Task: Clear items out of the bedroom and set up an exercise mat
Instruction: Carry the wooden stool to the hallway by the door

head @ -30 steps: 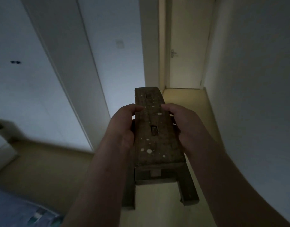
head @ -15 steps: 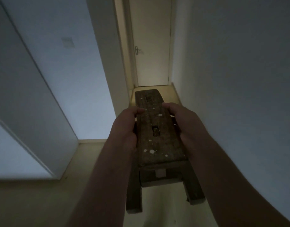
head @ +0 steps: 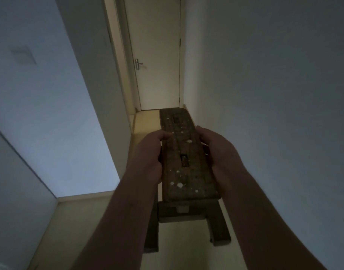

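Head view: a dim, narrow hallway. A wooden stool [head: 186,162], its top flecked with pale paint spots, sits at the centre of the frame with its long axis pointing to 12 o'clock. The left hand [head: 149,152] grasps its 9 o'clock edge, thumb on top and fingers curled under. The right hand [head: 219,151] grasps the 3 o'clock edge the same way. Two stool legs show at 6 o'clock, below the near end. A closed door [head: 159,75] stands at 12 o'clock beyond the stool's far end, its handle [head: 137,64] on its 9 o'clock side. A wall [head: 264,94] runs along 3 o'clock, close beside the stool. Pale floor [head: 79,211] shows at 7 o'clock.
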`<state>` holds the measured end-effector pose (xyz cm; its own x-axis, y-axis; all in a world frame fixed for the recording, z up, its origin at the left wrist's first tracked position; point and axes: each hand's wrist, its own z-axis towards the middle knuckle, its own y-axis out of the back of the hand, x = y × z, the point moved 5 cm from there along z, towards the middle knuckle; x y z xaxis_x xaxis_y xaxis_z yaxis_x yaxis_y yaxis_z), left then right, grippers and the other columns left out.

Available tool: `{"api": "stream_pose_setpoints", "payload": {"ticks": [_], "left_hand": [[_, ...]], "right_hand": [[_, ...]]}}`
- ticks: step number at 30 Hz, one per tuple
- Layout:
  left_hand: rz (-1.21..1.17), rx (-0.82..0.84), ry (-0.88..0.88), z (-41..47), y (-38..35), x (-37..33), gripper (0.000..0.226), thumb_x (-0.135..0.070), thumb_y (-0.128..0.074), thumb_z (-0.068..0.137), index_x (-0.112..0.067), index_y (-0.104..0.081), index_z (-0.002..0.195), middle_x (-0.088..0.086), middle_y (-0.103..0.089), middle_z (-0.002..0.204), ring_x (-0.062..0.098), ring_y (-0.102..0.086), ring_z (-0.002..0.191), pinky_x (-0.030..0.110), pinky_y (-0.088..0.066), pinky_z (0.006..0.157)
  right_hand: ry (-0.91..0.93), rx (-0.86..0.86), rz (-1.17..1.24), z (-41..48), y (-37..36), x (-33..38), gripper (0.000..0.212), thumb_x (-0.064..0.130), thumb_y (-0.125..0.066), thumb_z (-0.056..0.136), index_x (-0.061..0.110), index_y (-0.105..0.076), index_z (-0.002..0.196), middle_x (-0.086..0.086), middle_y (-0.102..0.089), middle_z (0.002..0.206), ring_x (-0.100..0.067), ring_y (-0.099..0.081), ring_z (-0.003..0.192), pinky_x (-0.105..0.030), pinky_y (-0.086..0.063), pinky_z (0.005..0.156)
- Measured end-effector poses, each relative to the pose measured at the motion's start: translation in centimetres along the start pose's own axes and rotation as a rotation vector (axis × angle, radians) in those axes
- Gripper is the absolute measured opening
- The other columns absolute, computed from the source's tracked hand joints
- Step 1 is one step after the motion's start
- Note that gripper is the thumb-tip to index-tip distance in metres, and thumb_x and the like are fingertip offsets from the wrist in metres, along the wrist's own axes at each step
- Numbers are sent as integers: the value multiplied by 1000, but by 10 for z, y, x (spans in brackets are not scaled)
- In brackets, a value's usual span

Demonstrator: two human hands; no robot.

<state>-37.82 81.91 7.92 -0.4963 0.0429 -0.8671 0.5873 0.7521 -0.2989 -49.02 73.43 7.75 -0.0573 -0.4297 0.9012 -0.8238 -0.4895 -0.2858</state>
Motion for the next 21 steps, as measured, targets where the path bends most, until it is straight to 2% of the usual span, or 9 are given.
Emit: {"api": "stream_pose_setpoints", "payload": {"ticks": [3, 7, 10, 12, 15, 19, 21], "left_hand": [[4, -17, 17, 63, -12, -14, 16, -18, -63, 85, -10, -67, 99, 8, -69, 79, 23, -66, 69, 30, -53, 46], [24, -65, 32, 155, -35, -37, 22, -18, -65, 82, -10, -68, 102, 9, -70, 81, 27, -68, 75, 36, -56, 60], [53, -103, 45, 220, -54, -64, 23, -19, -65, 81, -11, -67, 103, 13, -71, 93, 31, -68, 86, 44, -58, 73], [65, -129, 44, 262, -66, -84, 20, -19, -65, 84, -11, -66, 102, 13, -70, 92, 31, -68, 84, 43, -57, 71], [45, -164, 34, 325, -79, -112, 18, -19, -66, 86, -11, -62, 102, 13, -69, 96, 31, -67, 85, 42, -55, 66], [37, -198, 24, 404, -86, -147, 19, -20, -66, 86, -11, -63, 102, 14, -70, 98, 33, -68, 89, 50, -57, 81], [57, -214, 31, 448, -86, -163, 19, -21, -67, 87, -10, -64, 101, 14, -70, 97, 33, -69, 90, 52, -56, 85]], "right_hand": [[9, -12, 1, 65, -4, 13, 27, 39, -65, 92, 15, -72, 103, -7, -72, 103, -25, -67, 96, -37, -56, 73], [-14, 20, -13, 158, -11, 33, 33, 45, -66, 91, 16, -75, 102, -8, -76, 95, -26, -71, 91, -43, -60, 77], [-13, 6, -66, 228, -18, 60, 25, 38, -64, 94, 15, -73, 96, -6, -73, 93, -24, -68, 88, -38, -57, 72], [-11, -12, -104, 273, -23, 79, 18, 29, -62, 96, 14, -69, 91, -6, -70, 89, -22, -66, 83, -34, -53, 66], [-20, 6, -161, 342, -35, 106, 15, 24, -57, 98, 15, -67, 93, -7, -70, 91, -22, -67, 84, -33, -52, 64], [8, 23, -214, 426, -61, 135, 17, 23, -57, 99, 19, -66, 85, -5, -69, 89, -21, -65, 84, -34, -52, 67], [10, 37, -246, 469, -75, 146, 17, 22, -57, 98, 20, -63, 83, -7, -68, 93, -23, -65, 89, -38, -54, 77]]}}
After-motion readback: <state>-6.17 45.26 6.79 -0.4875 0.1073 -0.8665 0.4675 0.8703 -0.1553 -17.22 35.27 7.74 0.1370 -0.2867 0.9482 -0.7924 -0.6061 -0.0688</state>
